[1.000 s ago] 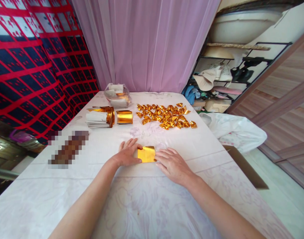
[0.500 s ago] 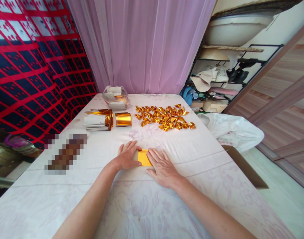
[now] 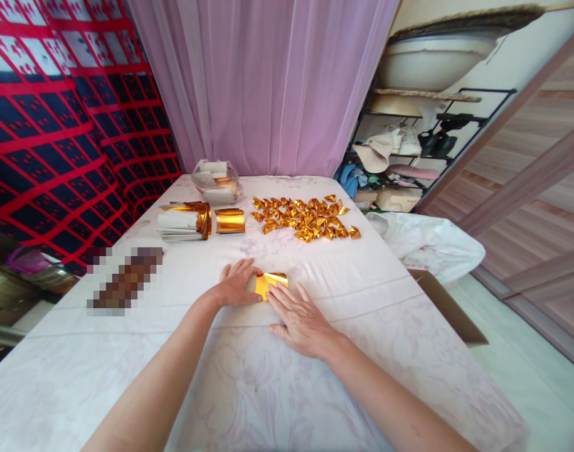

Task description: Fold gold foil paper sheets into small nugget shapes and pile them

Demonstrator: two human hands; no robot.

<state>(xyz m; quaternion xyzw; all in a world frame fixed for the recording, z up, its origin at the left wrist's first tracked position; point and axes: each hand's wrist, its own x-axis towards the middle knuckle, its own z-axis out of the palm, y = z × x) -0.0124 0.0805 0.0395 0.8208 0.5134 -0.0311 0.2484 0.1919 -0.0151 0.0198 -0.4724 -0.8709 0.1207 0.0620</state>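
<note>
While the white-clothed tabletop (image 3: 362,295) carries a scatter of folded gold pieces (image 3: 305,220) and a clear tub (image 3: 217,182) of paper, both hands press flat on a gold foil sheet (image 3: 272,282): left hand (image 3: 237,289) pinning, right hand (image 3: 298,317) creasing; sharpening that fold seems next.

Your left hand (image 3: 237,287) and right hand (image 3: 298,317) cover most of the gold sheet (image 3: 271,282). A pixelated patch (image 3: 124,280) hides part of the surface (image 3: 362,295). Both forearms leave the bottom edge.
</note>
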